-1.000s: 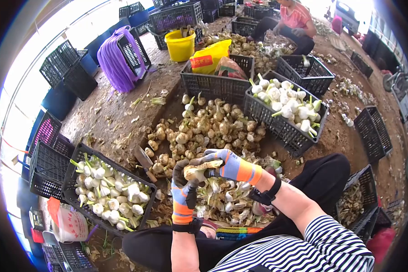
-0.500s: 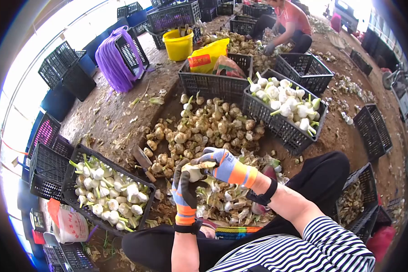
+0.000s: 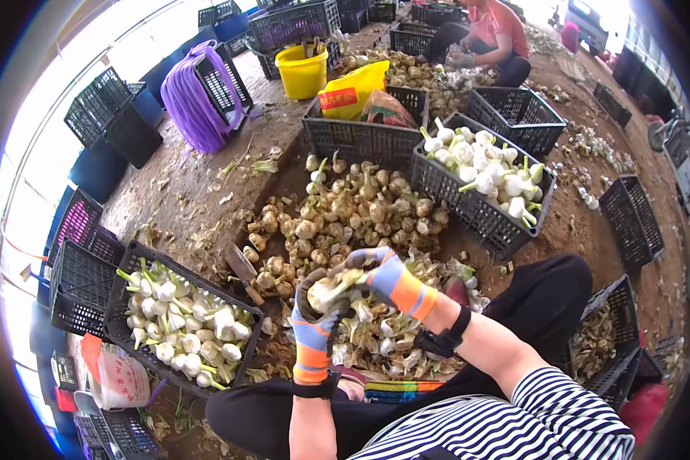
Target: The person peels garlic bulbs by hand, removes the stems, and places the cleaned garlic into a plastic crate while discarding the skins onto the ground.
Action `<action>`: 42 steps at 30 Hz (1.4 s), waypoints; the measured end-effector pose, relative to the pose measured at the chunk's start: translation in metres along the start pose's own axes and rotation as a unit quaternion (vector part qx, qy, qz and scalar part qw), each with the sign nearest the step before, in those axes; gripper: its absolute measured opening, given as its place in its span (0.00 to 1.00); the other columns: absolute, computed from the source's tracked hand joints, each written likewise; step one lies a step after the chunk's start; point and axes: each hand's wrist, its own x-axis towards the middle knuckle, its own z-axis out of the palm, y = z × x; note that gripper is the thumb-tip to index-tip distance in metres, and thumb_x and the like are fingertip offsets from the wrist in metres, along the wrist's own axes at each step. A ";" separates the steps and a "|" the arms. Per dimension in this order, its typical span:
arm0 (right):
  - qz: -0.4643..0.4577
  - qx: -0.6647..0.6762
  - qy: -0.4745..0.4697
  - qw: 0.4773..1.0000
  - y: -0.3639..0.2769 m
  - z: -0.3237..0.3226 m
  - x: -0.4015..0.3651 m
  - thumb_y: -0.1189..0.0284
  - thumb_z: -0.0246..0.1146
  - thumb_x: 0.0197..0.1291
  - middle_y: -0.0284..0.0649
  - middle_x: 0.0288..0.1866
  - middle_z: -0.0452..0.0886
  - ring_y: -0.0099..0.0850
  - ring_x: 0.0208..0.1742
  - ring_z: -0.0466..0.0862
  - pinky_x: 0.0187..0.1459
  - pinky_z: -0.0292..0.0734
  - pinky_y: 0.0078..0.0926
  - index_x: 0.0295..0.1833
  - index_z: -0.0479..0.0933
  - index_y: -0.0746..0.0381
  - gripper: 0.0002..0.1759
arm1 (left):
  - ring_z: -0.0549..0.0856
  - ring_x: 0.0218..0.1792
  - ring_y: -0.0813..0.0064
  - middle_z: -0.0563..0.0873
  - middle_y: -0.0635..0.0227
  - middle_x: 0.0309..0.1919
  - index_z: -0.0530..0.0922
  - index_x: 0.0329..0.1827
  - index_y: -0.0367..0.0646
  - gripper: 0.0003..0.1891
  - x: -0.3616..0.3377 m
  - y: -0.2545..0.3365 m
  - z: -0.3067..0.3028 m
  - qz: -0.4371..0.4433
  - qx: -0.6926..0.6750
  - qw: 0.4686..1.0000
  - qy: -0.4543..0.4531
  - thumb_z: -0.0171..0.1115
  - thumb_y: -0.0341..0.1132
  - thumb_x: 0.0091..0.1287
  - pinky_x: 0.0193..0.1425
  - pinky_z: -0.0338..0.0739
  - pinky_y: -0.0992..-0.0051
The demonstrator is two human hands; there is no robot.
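A garlic bulb [image 3: 326, 294] with pale skin sits in my left hand [image 3: 314, 314], whose gloved fingers wrap round it from below. My right hand [image 3: 377, 274], in a grey-blue and orange glove, closes on the stem end and loose skin of the same bulb. Beneath both hands lies a heap of peeled skins [image 3: 391, 337]. Beyond them is a pile of brown, unpeeled garlic [image 3: 360, 211]. To the left, a black crate [image 3: 119, 314] holds white cleaned bulbs with green stems. A blade-like tool [image 3: 241, 264] rests by the pile.
Another crate of white garlic [image 3: 468, 207] stands at the right. A crate [image 3: 360, 142] with a yellow bag [image 3: 356, 92] is behind the pile, near a yellow bucket [image 3: 303, 73]. A co-worker [image 3: 494, 42] sits farther back. Purple netting [image 3: 195, 103] drapes over a crate.
The bulb has turned in my hands and shows more of its side. My right hand has shifted slightly right, drawing at the stem end. The co-worker's hands have moved up.
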 end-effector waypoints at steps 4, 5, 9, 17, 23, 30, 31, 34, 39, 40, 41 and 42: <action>0.019 0.310 0.059 0.949 0.035 -0.010 0.016 0.83 0.62 0.55 0.39 0.33 0.84 0.28 0.32 0.84 0.35 0.82 0.25 0.41 0.80 0.67 0.08 | 0.82 0.48 0.72 0.81 0.59 0.51 0.68 0.61 0.34 0.33 0.006 0.004 -0.001 0.002 0.000 0.999 -0.048 0.73 0.24 0.51 0.47 0.81 0.74; 0.024 0.232 0.067 0.970 0.033 -0.010 0.007 0.83 0.60 0.55 0.38 0.32 0.84 0.29 0.31 0.84 0.35 0.82 0.27 0.41 0.80 0.65 0.08 | 0.82 0.48 0.73 0.81 0.60 0.50 0.68 0.61 0.34 0.33 0.004 -0.001 -0.004 -0.004 0.037 0.998 -0.056 0.73 0.23 0.51 0.48 0.81 0.74; 0.021 0.121 0.199 0.972 0.086 -0.096 0.048 0.82 0.61 0.55 0.37 0.31 0.84 0.29 0.30 0.83 0.33 0.80 0.28 0.44 0.80 0.63 0.11 | 0.82 0.46 0.76 0.79 0.65 0.51 0.64 0.66 0.38 0.39 -0.015 0.027 -0.010 -0.104 -0.040 0.988 -0.110 0.72 0.23 0.50 0.54 0.76 0.75; -0.198 -0.412 -0.125 0.881 -0.033 0.000 -0.004 0.68 0.70 0.48 0.43 0.47 0.81 0.39 0.47 0.82 0.49 0.77 0.32 0.50 0.81 0.58 0.20 | 0.75 0.54 0.75 0.71 0.61 0.59 0.57 0.71 0.42 0.48 -0.002 0.007 -0.006 -0.031 0.096 0.994 -0.039 0.77 0.26 0.46 0.56 0.74 0.76; -0.224 -0.692 -0.216 0.652 -0.057 0.037 -0.009 0.70 0.63 0.44 0.43 0.41 0.79 0.40 0.42 0.82 0.42 0.78 0.36 0.43 0.80 0.59 0.16 | 0.76 0.50 0.76 0.73 0.67 0.55 0.52 0.74 0.49 0.39 -0.002 0.000 -0.010 0.038 0.150 0.982 -0.108 0.56 0.17 0.60 0.56 0.75 0.77; -0.235 -0.704 -0.243 0.625 -0.055 0.044 0.000 0.69 0.63 0.45 0.42 0.38 0.79 0.41 0.40 0.81 0.41 0.77 0.34 0.38 0.79 0.61 0.13 | 0.70 0.65 0.69 0.68 0.60 0.63 0.48 0.73 0.45 0.41 -0.008 -0.015 -0.022 0.018 0.187 0.973 -0.136 0.62 0.22 0.59 0.67 0.67 0.70; -0.261 -0.664 -0.226 0.663 -0.056 0.040 0.003 0.69 0.63 0.45 0.42 0.38 0.79 0.41 0.40 0.81 0.41 0.77 0.34 0.37 0.79 0.61 0.13 | 0.73 0.61 0.67 0.69 0.57 0.61 0.49 0.71 0.42 0.42 -0.006 -0.005 -0.020 -0.018 0.219 0.970 -0.107 0.66 0.23 0.56 0.63 0.71 0.70; -0.201 -0.495 -0.120 0.837 -0.048 0.027 0.013 0.71 0.63 0.44 0.48 0.39 0.79 0.46 0.44 0.81 0.45 0.77 0.35 0.39 0.78 0.65 0.14 | 0.78 0.51 0.75 0.76 0.66 0.48 0.64 0.62 0.41 0.35 0.007 -0.004 -0.019 0.022 0.071 0.997 0.028 0.72 0.22 0.51 0.57 0.74 0.73; -0.195 -0.377 -0.084 0.902 -0.023 0.030 0.007 0.74 0.62 0.46 0.51 0.38 0.78 0.48 0.43 0.79 0.43 0.75 0.37 0.37 0.75 0.67 0.11 | 0.82 0.35 0.78 0.83 0.67 0.39 0.77 0.48 0.35 0.14 0.004 -0.002 -0.023 0.094 -0.006 0.971 0.220 0.67 0.24 0.59 0.45 0.79 0.81; -0.196 -0.381 -0.052 0.902 -0.020 0.032 0.007 0.74 0.62 0.46 0.51 0.37 0.77 0.48 0.42 0.79 0.43 0.75 0.37 0.36 0.75 0.67 0.11 | 0.83 0.39 0.76 0.83 0.63 0.42 0.78 0.48 0.33 0.12 0.000 0.004 -0.021 0.068 0.023 0.974 0.213 0.64 0.27 0.63 0.47 0.79 0.79; -0.197 -0.386 -0.021 0.901 -0.017 0.033 0.007 0.74 0.62 0.47 0.50 0.37 0.77 0.48 0.41 0.79 0.43 0.75 0.37 0.36 0.75 0.66 0.10 | 0.83 0.41 0.75 0.83 0.61 0.43 0.78 0.48 0.32 0.12 0.000 0.003 -0.022 0.089 0.052 0.973 0.209 0.63 0.28 0.64 0.49 0.78 0.78; -0.197 -0.391 0.009 0.899 -0.015 0.033 0.008 0.74 0.63 0.47 0.50 0.36 0.77 0.48 0.41 0.79 0.42 0.74 0.37 0.36 0.75 0.65 0.09 | 0.83 0.43 0.74 0.83 0.59 0.45 0.78 0.48 0.32 0.12 0.000 0.001 -0.024 0.110 0.081 0.969 0.205 0.62 0.30 0.65 0.51 0.78 0.76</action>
